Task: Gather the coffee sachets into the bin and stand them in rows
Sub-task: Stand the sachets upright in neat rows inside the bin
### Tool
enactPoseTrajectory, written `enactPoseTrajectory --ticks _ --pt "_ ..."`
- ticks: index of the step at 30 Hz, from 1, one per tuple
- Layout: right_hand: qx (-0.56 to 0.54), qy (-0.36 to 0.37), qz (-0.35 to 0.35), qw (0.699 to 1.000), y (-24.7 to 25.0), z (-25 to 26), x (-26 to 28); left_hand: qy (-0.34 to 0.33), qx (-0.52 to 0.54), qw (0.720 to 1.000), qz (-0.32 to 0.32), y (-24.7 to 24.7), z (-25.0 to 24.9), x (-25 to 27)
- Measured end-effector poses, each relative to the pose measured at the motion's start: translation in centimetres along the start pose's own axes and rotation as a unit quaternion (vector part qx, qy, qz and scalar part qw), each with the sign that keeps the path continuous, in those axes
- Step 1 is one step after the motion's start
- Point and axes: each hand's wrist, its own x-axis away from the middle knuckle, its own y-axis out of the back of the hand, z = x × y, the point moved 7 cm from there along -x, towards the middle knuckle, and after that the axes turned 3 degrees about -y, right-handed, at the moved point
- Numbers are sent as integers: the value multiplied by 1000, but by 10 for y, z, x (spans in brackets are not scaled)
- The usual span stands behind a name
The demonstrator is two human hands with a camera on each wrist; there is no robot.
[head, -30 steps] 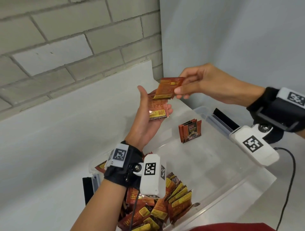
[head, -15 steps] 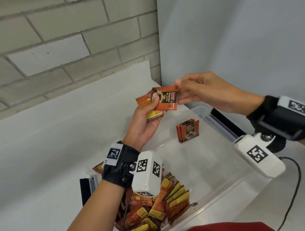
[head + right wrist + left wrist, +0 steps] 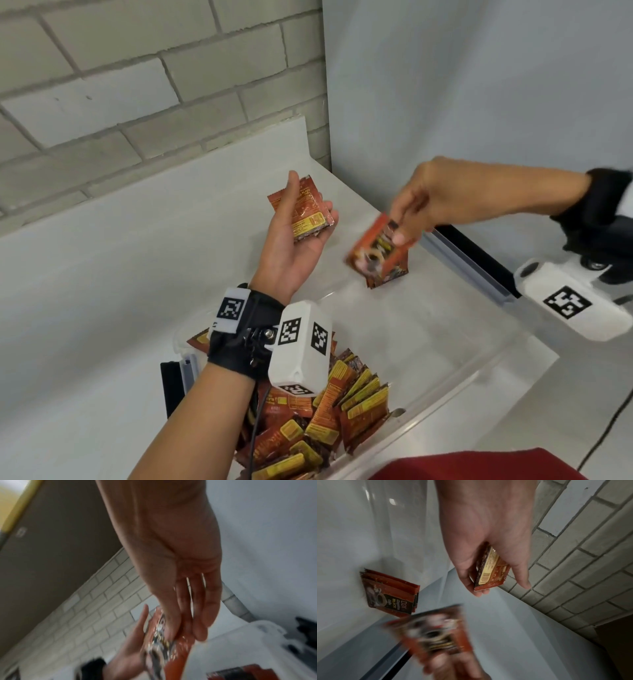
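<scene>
My left hand is palm up above the bin's far left corner and holds a small stack of red coffee sachets. My right hand pinches one blurred sachet by its top edge. That sachet hangs just above a few sachets standing against the far wall of the clear plastic bin. A loose pile of sachets fills the bin's near left corner, partly hidden by my left wrist.
The bin sits on a white table in a corner, with a brick wall behind and a white panel to the right. Black latches sit on the bin's ends. A black cable trails at the right.
My right hand has taken one sachet from the stack in my left hand and carried it down and right, towards the standing sachets. My left hand has turned palm up.
</scene>
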Motion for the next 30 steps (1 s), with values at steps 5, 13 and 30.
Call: enactPoseTrajectory --ticks 5,13,30 --pt "230 1 136 964 -55 -5 2 5 14 1000 -14 1 0 4" --pt "387 -31 145 910 -70 -7 -16 6 3 1000 -19 1 -2 5" --pt "474 -25 88 876 -58 0 -32 11 3 1000 -18 0 -2 2"
